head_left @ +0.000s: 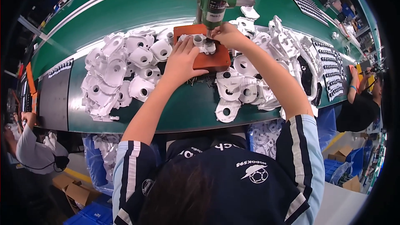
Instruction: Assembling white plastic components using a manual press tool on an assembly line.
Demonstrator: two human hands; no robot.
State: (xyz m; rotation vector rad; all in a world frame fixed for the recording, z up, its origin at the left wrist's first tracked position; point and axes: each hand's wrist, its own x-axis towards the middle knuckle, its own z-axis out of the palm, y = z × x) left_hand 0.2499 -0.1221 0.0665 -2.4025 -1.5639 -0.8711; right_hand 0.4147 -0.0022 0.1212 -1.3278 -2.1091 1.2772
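Note:
A white plastic housing part [207,46] lies on an orange block fixture [213,61] under the spindle of a green bench press [214,0]. My left hand [183,60] rests flat over the fixture's left side, with its fingertips on the white part and its thumb spread toward the front. Beside the spindle tip, my right hand [230,36] has its fingers pinched together at the white part's right end. Whatever those fingers hold is too small or hidden to make out. Small dark screw-like pieces [201,79] are scattered just in front of the fixture.
White housing parts are heaped left [112,68] and right [250,87] of the fixture on the green bench [175,112]. Racks of small black-and-white pieces [329,73] stand far right. Blue-lined bins [96,162] flank me below the edge. Other people work at both sides.

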